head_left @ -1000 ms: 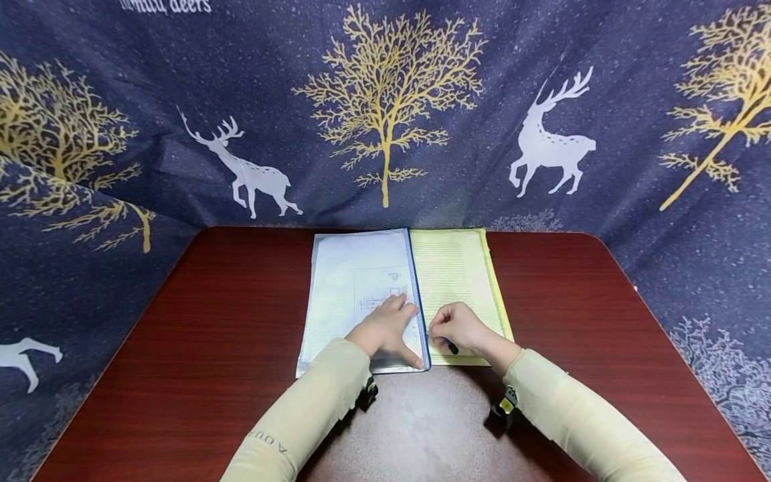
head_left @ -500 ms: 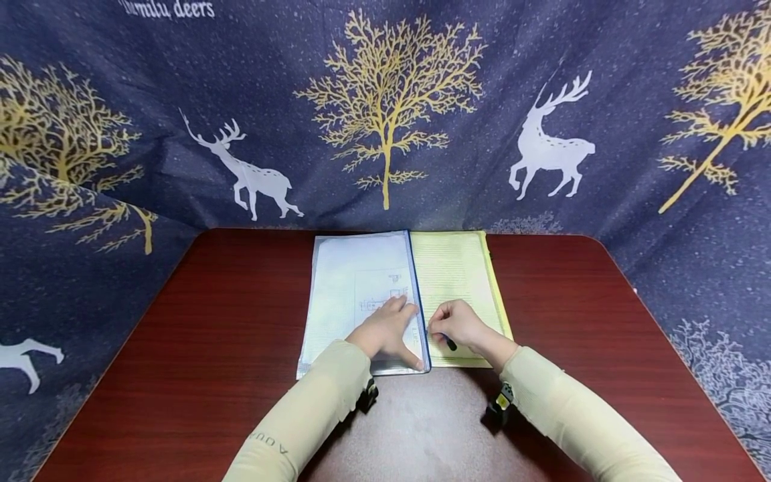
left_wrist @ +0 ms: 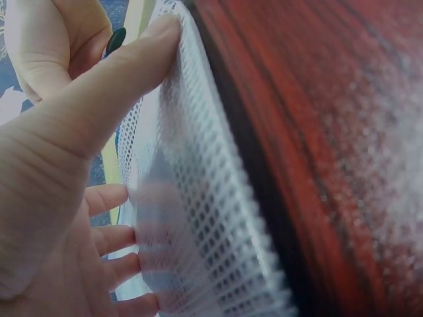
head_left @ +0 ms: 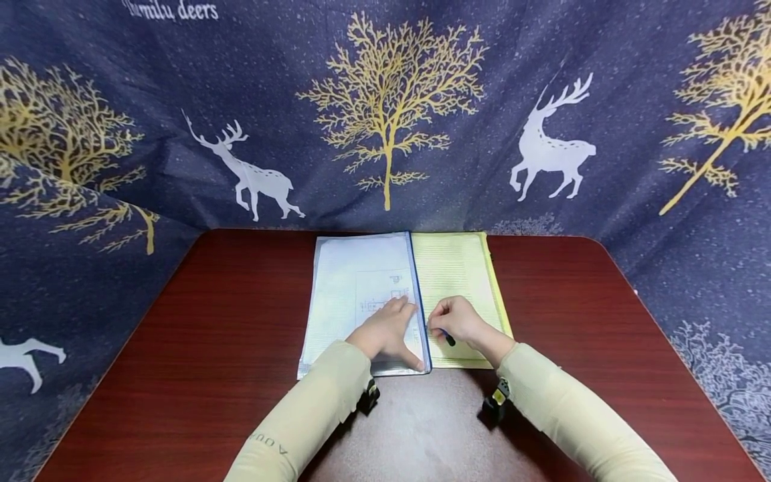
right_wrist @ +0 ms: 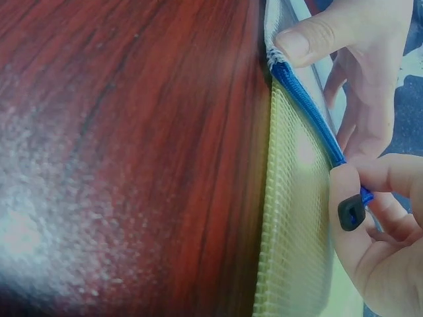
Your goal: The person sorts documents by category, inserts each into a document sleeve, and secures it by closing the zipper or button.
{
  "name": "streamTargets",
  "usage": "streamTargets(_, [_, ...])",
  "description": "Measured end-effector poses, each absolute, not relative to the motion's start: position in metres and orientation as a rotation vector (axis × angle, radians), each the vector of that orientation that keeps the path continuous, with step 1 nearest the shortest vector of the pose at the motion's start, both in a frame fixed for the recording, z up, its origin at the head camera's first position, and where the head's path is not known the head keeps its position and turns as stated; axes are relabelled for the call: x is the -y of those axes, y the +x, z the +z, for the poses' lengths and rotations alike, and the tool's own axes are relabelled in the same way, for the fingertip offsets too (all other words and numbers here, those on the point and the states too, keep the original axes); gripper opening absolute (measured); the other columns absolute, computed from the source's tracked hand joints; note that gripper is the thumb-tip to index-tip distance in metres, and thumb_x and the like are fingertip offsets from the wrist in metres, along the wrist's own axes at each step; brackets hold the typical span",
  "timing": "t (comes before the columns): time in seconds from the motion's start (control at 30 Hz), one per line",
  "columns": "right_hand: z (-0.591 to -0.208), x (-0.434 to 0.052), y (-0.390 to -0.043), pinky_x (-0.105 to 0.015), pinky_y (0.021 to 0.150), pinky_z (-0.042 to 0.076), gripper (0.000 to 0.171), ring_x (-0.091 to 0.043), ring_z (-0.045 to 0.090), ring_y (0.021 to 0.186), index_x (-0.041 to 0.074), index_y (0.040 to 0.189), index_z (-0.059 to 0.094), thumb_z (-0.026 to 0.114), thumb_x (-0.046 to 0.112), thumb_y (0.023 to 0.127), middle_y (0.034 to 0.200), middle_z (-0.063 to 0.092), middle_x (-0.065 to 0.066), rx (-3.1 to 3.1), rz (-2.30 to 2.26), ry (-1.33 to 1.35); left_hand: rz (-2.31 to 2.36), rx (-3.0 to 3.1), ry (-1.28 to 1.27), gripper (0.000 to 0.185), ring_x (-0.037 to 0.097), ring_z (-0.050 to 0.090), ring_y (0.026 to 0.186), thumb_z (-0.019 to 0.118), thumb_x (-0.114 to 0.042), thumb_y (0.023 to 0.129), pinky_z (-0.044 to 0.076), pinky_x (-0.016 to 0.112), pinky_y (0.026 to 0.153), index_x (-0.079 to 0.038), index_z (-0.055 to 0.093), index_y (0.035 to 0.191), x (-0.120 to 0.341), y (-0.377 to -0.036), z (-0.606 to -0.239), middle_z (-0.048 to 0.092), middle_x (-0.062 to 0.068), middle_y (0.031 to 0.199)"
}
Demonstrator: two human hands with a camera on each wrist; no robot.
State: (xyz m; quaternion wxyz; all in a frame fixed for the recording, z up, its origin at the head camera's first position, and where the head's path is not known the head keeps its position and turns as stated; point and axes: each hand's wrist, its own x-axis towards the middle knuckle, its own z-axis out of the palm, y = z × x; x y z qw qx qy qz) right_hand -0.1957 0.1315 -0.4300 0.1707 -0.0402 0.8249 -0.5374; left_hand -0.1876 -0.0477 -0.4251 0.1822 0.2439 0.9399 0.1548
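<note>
From the head view, the white mesh pouch [head_left: 361,301] lies lengthwise away from the person on the red-brown table [head_left: 181,375], its blue zipper edge [head_left: 418,301] beside a yellow pouch [head_left: 458,268]; a deer-print cloth [head_left: 385,100] hangs behind. Left wrist view: the left hand [left_wrist: 59,178] presses flat, fingers straight. Right wrist view: the right hand [right_wrist: 377,218] pinches the zipper pull [right_wrist: 350,212].

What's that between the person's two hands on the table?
In the head view, the blue zipper edge of the white mesh pouch runs between the left hand and right hand, which pinches the zipper pull.
</note>
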Motion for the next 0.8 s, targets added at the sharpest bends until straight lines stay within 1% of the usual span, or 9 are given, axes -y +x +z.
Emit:
streamTargets(0.27, [-0.4311, -0.1302, -0.1964, -0.025, 0.048, 0.052, 0.003, -0.011, 0.056, 0.047, -0.009, 0.076, 0.059, 0.06, -0.007, 0.078, 0.057, 0.058, -0.005, -2.33, -1.53, -0.102, 0.404, -2.658, 0.677, 0.115, 0.03, 0.018, 0.145, 0.081, -0.064, 0.055, 0.023, 0.041, 0.117, -0.014, 0.029, 0.145, 0.0478, -0.1868, -0.4269, 0.018, 0.015, 0.157])
streamTargets(0.4, [-0.4299, -0.129, -0.1968, -0.024, 0.047, 0.05, 0.001, -0.011, 0.056, 0.047, -0.008, 0.076, 0.06, 0.059, -0.008, 0.077, 0.056, 0.058, -0.005, -2.337, -1.531, -0.086, 0.405, -2.66, 0.676, 0.117, 0.03, 0.019, 0.145, 0.081, -0.064, 0.053, 0.024, 0.042, 0.116, -0.014, 0.029, 0.145, 0.0485, -0.1857, -0.4263, 0.018, 0.015, 0.157])
streamTargets(0.53, [-0.4287, -0.1274, -0.1984, -0.023, 0.046, 0.048, 0.005, -0.012, 0.056, 0.047, -0.006, 0.075, 0.061, 0.057, -0.01, 0.076, 0.056, 0.059, -0.005, -2.358, -1.53, -0.08, 0.41, -2.661, 0.682, 0.119, 0.03, 0.019, 0.145, 0.082, -0.064, 0.051, 0.023, 0.042, 0.116, -0.014, 0.029, 0.146, 0.0494, -0.1845, -0.4259, 0.018, 0.015, 0.157])
streamTargets(0.8, [-0.4274, -0.1254, -0.2006, -0.024, 0.048, 0.051, 0.004, -0.012, 0.058, 0.048, -0.007, 0.076, 0.061, 0.057, -0.008, 0.079, 0.057, 0.061, -0.006, -2.361, -1.532, -0.05, 0.406, -2.67, 0.722, 0.12, 0.03, 0.02, 0.144, 0.082, -0.064, 0.051, 0.023, 0.041, 0.116, -0.013, 0.029, 0.145, 0.0521, -0.1828, -0.426, 0.019, 0.016, 0.156])
